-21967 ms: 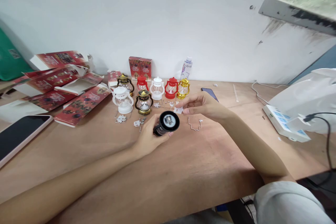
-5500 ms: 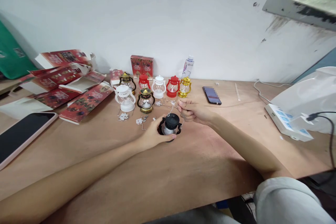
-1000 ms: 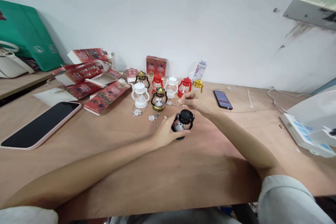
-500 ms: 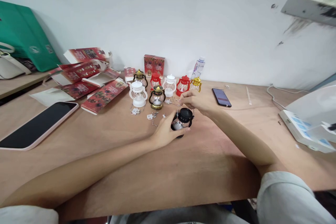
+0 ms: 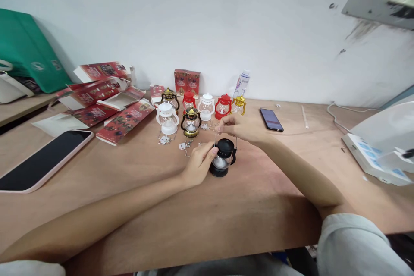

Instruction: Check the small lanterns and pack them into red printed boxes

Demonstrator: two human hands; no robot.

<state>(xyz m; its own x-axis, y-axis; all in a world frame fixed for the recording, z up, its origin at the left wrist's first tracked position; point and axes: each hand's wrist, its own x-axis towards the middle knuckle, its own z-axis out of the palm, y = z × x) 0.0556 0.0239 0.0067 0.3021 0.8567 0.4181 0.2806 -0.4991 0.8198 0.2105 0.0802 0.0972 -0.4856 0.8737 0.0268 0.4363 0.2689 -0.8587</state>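
A small black lantern (image 5: pixel 221 164) with a clear globe stands upright on the table in front of me. My left hand (image 5: pixel 199 161) grips its upper left side, thumb at the foot of the wire handle. Above the lantern, my right hand (image 5: pixel 234 127) pinches the top of the thin wire handle (image 5: pixel 237 143), whose two ends come down to the lantern's sides. Just behind stand more lanterns: a black-and-gold one (image 5: pixel 191 123), a white one (image 5: pixel 167 118), a red one (image 5: pixel 223 107) and a gold one (image 5: pixel 238 104). Loose wire handles and small white tags (image 5: pixel 164 139) lie near them.
Opened red boxes (image 5: pixel 126 120) are heaped at left, beside a large phone (image 5: pixel 45 159). Two upright red boxes (image 5: pixel 187 82) and a bottle (image 5: pixel 242 83) lean near the wall. To the right are a smaller phone (image 5: pixel 271 119) and a power strip (image 5: pixel 371 159).
My left hand has shifted from around the lantern's globe up to its upper left side, thumb now at the handle's end. The lantern looks more upright. My right hand stays at the handle.
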